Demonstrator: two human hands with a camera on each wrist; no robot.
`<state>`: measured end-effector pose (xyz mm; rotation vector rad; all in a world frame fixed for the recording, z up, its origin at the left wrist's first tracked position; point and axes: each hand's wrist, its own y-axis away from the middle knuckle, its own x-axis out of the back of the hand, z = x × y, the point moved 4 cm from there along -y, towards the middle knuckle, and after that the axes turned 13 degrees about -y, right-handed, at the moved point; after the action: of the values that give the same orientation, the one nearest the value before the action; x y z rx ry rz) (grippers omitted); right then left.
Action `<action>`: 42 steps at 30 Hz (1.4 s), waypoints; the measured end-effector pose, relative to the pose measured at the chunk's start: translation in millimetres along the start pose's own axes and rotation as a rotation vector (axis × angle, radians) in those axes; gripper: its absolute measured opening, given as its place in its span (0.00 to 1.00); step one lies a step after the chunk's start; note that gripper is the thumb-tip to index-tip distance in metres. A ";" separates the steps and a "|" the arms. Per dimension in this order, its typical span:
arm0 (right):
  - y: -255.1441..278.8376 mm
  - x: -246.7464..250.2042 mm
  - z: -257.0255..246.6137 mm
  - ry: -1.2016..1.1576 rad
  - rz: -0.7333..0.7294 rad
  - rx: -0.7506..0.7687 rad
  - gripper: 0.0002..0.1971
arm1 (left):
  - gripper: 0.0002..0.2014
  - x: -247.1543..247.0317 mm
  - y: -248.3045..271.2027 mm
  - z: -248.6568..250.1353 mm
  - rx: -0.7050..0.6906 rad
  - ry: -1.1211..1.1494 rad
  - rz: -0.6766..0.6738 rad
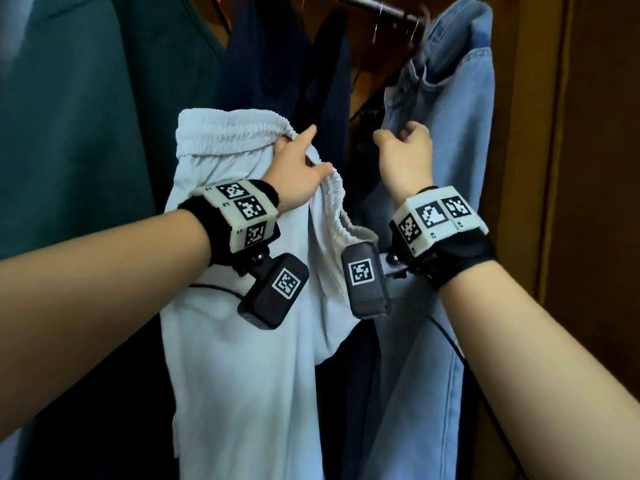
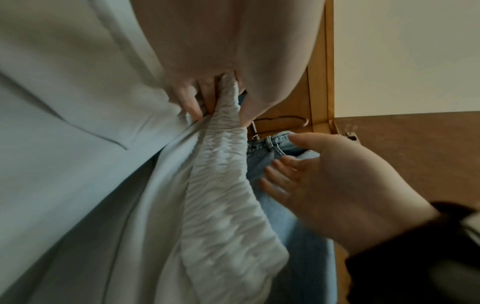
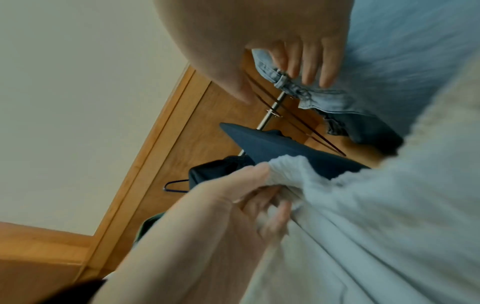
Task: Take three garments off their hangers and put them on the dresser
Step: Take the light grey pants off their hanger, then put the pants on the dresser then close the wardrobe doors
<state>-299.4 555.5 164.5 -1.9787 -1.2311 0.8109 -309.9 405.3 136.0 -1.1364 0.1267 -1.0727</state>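
Observation:
Pale grey trousers (image 1: 242, 341) with a gathered elastic waistband (image 2: 221, 185) hang in front of me. My left hand (image 1: 311, 150) grips that waistband, thumb on one side and fingers on the other, as the left wrist view (image 2: 221, 115) shows. Light blue jeans (image 1: 443, 116) hang to the right from the metal rail (image 1: 374, 6). My right hand (image 1: 394, 136) is up at the jeans' waistband (image 3: 283, 82). Its fingers (image 3: 309, 67) lie on the denim while the thumb stands apart, gripping nothing. The dresser is not in view.
A dark green garment (image 1: 69, 116) fills the left, with dark navy garments (image 1: 277, 64) behind the trousers. Thin wire hangers (image 3: 176, 186) hang on the rail. The wooden wardrobe side (image 1: 588, 168) closes off the right.

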 end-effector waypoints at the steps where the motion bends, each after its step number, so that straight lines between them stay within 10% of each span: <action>1: 18.9 2.3 6.7 -0.003 -0.068 -0.041 0.28 | 0.32 -0.9 11.9 0.6 0.004 -0.010 -0.001; 7: 111.9 21.6 31.8 0.175 -0.525 -0.339 0.31 | 0.34 4.2 70.6 2.5 0.030 -0.034 0.002; 10: 151.2 30.4 39.5 0.219 -0.629 -0.482 0.18 | 0.34 6.9 102.9 0.0 0.048 -0.044 -0.013; 13: 184.1 38.5 35.3 0.250 -0.575 -0.572 0.07 | 0.34 9.0 140.2 -2.8 0.075 -0.031 -0.045; 17: 221.7 41.9 25.8 0.214 -0.577 -0.659 0.30 | 0.35 19.7 185.2 -5.3 0.089 -0.015 -0.094; 23: 270.2 50.6 -16.9 0.057 -0.387 -0.616 0.02 | 0.39 67.9 250.6 -10.5 0.098 -0.054 -0.211; 27: 301.5 56.1 -49.6 0.002 -0.253 -0.609 0.15 | 0.42 108.6 296.4 -11.6 0.033 -0.078 -0.270; 33: 383.2 56.0 -97.8 -0.059 -0.210 -0.639 0.09 | 0.38 186.3 382.9 -50.8 0.281 0.050 -0.147; 42: 463.5 83.0 -137.2 0.148 -0.316 -0.717 0.01 | 0.29 230.9 492.4 -93.8 0.510 -0.447 -0.180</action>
<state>73.3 446.5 -135.2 -2.2264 -1.8526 0.0462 65.9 175.7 -196.6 -0.9014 -0.5809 -0.9098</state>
